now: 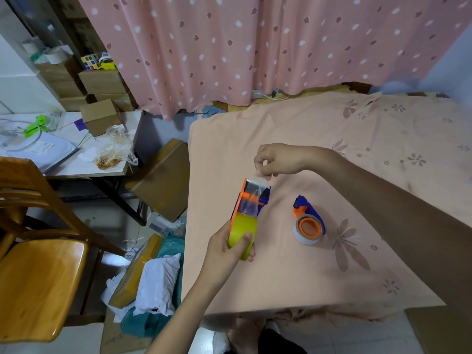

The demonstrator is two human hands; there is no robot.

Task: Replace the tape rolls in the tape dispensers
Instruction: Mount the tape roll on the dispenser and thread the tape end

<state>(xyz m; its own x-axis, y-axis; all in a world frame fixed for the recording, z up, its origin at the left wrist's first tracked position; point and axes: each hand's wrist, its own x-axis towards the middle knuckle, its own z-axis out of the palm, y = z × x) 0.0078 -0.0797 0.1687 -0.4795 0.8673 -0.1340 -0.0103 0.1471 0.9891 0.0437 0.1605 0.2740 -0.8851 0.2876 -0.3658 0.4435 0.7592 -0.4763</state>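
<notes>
Left hand (224,247): grip clenched around yellow tape roll (242,232) seated in held dispenser (251,198).
Right hand (277,159): pinching tape end (259,178) past the cutter.
Second dispenser (307,213): lying on desk (357,277), grey roll (305,229) mounted.
Progress: threading nearly finished.

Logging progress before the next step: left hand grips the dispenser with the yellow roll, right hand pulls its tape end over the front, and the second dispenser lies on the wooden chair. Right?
Not quite. The head view shows the second dispenser lying on the peach-covered table, not the chair. The rest holds: the left hand grips the dispenser with the yellow roll, and the right hand pinches the tape end.
</notes>
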